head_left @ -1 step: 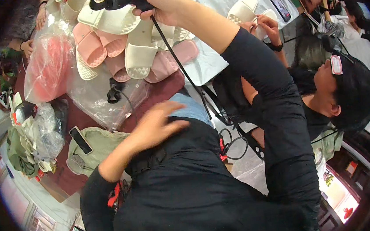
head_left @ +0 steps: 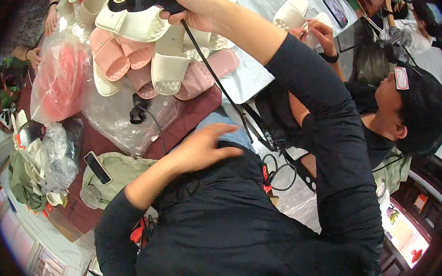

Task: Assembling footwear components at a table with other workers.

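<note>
At the top, my right hand (head_left: pixel 196 3) is closed around a black strapped device (head_left: pixel 148 1) with a black cable (head_left: pixel 210 68) hanging down from it. The device is over a pile of slippers; its far end is cut off from clear view by my fingers. Under it lie a white slipper (head_left: pixel 129 24) and pink slippers (head_left: pixel 110 53). My left hand (head_left: pixel 201 149) hovers over my lap, in front of my waist, its fingers stretched out and slightly blurred. Nothing shows in it. Beyond the left hand, a small black clip-like piece (head_left: pixel 137 114) with a cord rests on clear plastic.
At the left are a clear bag with red contents (head_left: pixel 58 84), a phone (head_left: pixel 97 167) on green cloth and a plastic cup (head_left: pixel 90 195). To my right a co-worker in a black cap (head_left: pixel 423 110) handles a white slipper (head_left: pixel 291 12). Another phone (head_left: pixel 335 11) lies beyond.
My left hand has shifted slightly to the right over my lap. The right hand keeps its hold on the black strapped device.
</note>
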`<state>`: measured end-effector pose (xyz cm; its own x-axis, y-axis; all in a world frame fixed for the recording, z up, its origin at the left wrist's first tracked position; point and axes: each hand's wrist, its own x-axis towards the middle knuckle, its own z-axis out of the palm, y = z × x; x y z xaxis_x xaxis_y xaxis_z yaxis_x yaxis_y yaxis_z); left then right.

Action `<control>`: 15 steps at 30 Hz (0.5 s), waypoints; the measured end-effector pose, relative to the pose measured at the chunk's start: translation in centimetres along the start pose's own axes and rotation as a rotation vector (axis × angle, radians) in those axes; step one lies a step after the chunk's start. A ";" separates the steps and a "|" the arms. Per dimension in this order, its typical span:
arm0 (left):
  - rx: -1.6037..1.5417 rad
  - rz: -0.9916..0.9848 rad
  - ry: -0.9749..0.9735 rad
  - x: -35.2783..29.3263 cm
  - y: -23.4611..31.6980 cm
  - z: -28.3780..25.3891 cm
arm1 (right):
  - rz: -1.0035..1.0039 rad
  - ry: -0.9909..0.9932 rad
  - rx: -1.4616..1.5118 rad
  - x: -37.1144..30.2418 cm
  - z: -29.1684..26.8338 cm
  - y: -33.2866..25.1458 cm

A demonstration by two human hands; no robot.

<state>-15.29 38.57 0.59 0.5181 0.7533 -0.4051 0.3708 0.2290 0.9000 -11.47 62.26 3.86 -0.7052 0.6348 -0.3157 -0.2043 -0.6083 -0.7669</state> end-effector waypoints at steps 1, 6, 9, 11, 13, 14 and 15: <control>0.046 0.010 -0.131 2.4 0.2 0.9 | 0.009 0.010 0.022 0.3 0.4 -0.1; 0.067 0.116 -0.540 7.8 -0.4 2.3 | 0.032 -0.104 0.035 -0.2 -0.5 -1.9; -0.084 0.078 -0.505 7.8 -0.7 2.1 | 0.016 -0.011 -0.015 -0.2 -1.5 -2.9; -0.167 0.009 -0.511 8.0 -0.5 1.8 | 0.036 0.013 -0.004 -0.5 -2.5 -3.5; -0.153 0.042 -0.376 8.0 -0.3 1.3 | 0.064 0.029 0.014 -0.8 -2.8 -4.2; -0.146 0.041 -0.370 8.0 -0.2 0.9 | 0.059 0.021 0.013 -0.9 -2.9 -4.3; -0.370 -0.046 -0.294 8.2 0.3 0.2 | 0.032 0.000 0.012 -1.1 -3.3 -4.2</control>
<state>-10.82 44.69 -2.48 0.7232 0.5431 -0.4267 0.1269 0.5027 0.8551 -7.61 65.72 5.56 -0.7118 0.6147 -0.3398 -0.1900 -0.6342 -0.7494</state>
